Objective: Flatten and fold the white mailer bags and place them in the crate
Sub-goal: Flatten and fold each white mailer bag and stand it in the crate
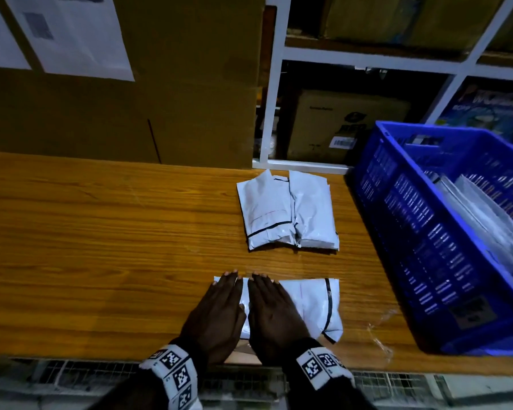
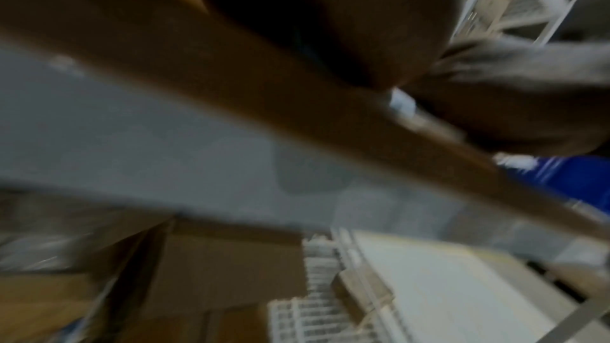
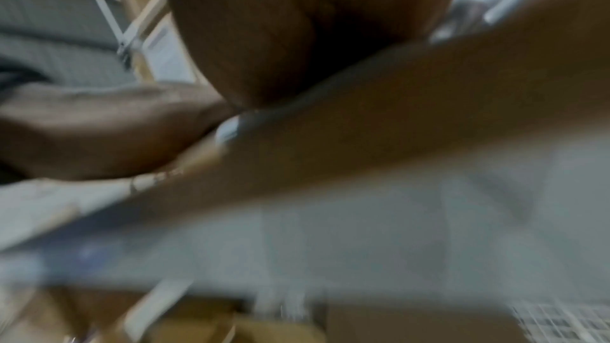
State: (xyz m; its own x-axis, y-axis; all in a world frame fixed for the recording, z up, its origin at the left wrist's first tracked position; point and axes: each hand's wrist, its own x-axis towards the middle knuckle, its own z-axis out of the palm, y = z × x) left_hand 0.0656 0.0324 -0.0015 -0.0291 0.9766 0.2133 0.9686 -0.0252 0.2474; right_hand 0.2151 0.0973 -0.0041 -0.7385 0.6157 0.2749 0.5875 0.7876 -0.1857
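Note:
A white mailer bag (image 1: pixel 311 303) with a black strip lies flat near the front edge of the wooden table (image 1: pixel 101 232). My left hand (image 1: pixel 219 309) and right hand (image 1: pixel 271 309) lie side by side on its left part, palms down, fingers straight, pressing it. Further back lies a pile of folded white mailer bags (image 1: pixel 288 214). A blue plastic crate (image 1: pixel 444 232) stands at the right and holds several bags (image 1: pixel 486 214). Both wrist views are blurred; the left hand (image 2: pixel 330 22) and the right hand (image 3: pixel 297 22) each show against the table edge.
A large cardboard box (image 1: pixel 131 99) with paper labels stands behind the table at the left. White shelving (image 1: pixel 367 60) with boxes stands behind the right part. Crumpled clear plastic (image 1: pixel 382 335) lies by the crate's near corner. Bare wood stretches to the left.

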